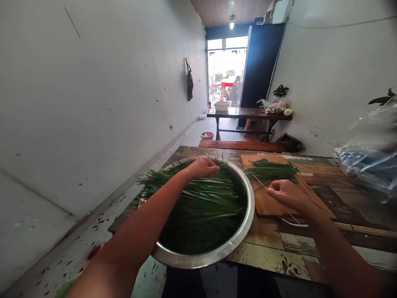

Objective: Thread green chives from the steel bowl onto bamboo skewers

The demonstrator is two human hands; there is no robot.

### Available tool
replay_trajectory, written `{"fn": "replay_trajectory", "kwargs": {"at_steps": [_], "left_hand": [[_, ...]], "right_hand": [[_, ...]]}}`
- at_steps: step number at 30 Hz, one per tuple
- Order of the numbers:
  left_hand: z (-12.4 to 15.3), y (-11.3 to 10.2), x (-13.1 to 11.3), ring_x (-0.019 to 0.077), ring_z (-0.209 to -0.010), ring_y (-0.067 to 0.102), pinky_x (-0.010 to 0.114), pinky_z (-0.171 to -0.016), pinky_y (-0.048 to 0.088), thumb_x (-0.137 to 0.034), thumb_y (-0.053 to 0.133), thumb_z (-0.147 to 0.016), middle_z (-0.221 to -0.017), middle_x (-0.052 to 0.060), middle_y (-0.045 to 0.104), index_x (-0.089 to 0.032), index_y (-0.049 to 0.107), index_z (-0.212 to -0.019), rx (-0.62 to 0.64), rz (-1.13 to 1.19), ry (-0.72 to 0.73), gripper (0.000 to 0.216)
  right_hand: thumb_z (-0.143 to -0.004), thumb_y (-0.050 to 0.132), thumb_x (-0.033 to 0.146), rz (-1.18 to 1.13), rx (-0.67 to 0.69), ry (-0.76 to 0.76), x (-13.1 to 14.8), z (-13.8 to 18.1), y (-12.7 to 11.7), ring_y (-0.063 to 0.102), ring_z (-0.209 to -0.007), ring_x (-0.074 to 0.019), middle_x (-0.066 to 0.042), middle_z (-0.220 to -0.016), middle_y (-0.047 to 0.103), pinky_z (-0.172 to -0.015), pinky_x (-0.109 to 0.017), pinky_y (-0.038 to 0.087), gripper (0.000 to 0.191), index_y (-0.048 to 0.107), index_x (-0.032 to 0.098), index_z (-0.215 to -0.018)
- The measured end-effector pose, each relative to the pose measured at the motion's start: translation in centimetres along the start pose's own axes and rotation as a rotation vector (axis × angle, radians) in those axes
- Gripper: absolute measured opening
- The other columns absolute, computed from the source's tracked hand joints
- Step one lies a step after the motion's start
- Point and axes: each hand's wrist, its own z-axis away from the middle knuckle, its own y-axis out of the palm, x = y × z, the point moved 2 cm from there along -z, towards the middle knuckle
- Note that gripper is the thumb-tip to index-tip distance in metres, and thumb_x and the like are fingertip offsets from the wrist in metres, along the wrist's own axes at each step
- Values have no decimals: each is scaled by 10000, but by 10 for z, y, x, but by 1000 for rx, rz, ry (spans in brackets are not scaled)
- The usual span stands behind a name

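A large metal basin point(250, 203) full of long green chives point(204, 207) stands on the table in front of me. Over its far side, my left hand point(203, 167) is closed with the fingertips together; what it pinches, if anything, cannot be made out. To the right, my right hand point(287, 193) grips a thin bamboo skewer point(261, 182), its tip pointing up and left toward the basin. Beneath that hand lies a wooden cutting board point(263, 205). A bunch of chives point(271, 170) rests across the board's far part, with another skewer point(310, 192) beside it.
A clear plastic bag point(369, 161) with something blue sits at the table's right. More skewers point(366, 230) lie near the right edge. Beyond are a red-brown bench point(242, 145) and a second table point(242, 112) bearing a white tub point(222, 106) and bagged goods point(277, 106). A wall is on the left.
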Motion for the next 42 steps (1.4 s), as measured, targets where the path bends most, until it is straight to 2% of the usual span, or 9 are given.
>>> {"fn": "replay_trajectory", "kwargs": {"at_steps": [5, 10, 16, 21, 24, 28, 31, 37, 42], "left_hand": [[2, 1, -7, 112, -603, 555, 200, -569, 377, -423, 513, -787, -620, 21, 666, -129, 719, -768, -59, -74, -40, 360], [5, 5, -12, 99, -565, 522, 199, -553, 365, -431, 526, -780, -606, 18, 652, -121, 714, -736, -81, -45, -35, 365], [-1, 17, -10, 52, -503, 447, 179, -476, 332, -472, 583, -767, -706, 23, 652, -128, 683, -976, -61, 468, 7, 415], [-3, 18, -17, 17, -500, 429, 155, -473, 316, -348, 656, -752, -688, 31, 605, -84, 635, -824, -132, 913, -89, 274], [2, 17, -27, 17, -515, 447, 152, -486, 334, -307, 685, -733, -682, 36, 601, -70, 622, -806, -148, 984, -116, 256], [10, 16, -40, 25, -517, 442, 161, -497, 346, -363, 666, -741, -668, 28, 601, -75, 651, -811, -63, 819, -45, 296], [11, 14, -40, 49, -547, 478, 182, -530, 380, -365, 638, -753, -690, 35, 628, -87, 671, -810, -44, 590, -22, 286], [3, 13, -18, 163, -771, 587, 266, -743, 438, -209, 607, -745, -788, 65, 684, -133, 737, -821, -180, -269, -16, 169], [-3, 17, 2, 155, -749, 586, 251, -732, 434, -259, 611, -759, -805, 50, 686, -163, 742, -894, -122, -357, -8, 210]], "right_hand": [[-718, 511, 404, 56, 8, -39, 10, 23, -36, 394, -455, -96, 25, -492, 468, -437, -237, 249, 256, 538, 202, -564], [-689, 511, 387, -152, 63, -9, 40, 24, -38, 380, -418, -83, 37, -462, 441, -414, -221, 273, 223, 504, 202, -566], [-672, 519, 452, -403, 179, -45, 81, 17, -17, 390, -353, -72, 70, -426, 421, -383, -207, 303, 255, 503, 204, -615], [-705, 528, 404, -493, 184, -172, 105, 4, -1, 409, -354, -69, 69, -444, 468, -377, -200, 307, 212, 524, 195, -671], [-732, 522, 408, -575, 139, -237, 119, -2, 5, 415, -371, -76, 75, -470, 498, -392, -205, 313, 251, 565, 188, -846], [-763, 514, 410, -539, -42, -282, 126, -13, 15, 432, -415, -85, 60, -470, 521, -448, -215, 332, 319, 620, 167, -940], [-767, 494, 367, -486, -72, -234, 121, -22, 26, 457, -447, -98, 34, -506, 564, -478, -228, 345, 341, 656, 146, -971], [-750, 473, 262, -273, -157, -195, 115, -34, 36, 514, -514, -112, 1, -576, 620, -532, -234, 352, 332, 709, 134, -944], [-777, 474, 245, -167, -124, -187, 118, -33, 37, 602, -634, -140, -45, -758, 716, -600, -240, 400, 337, 714, 151, -995]]}}
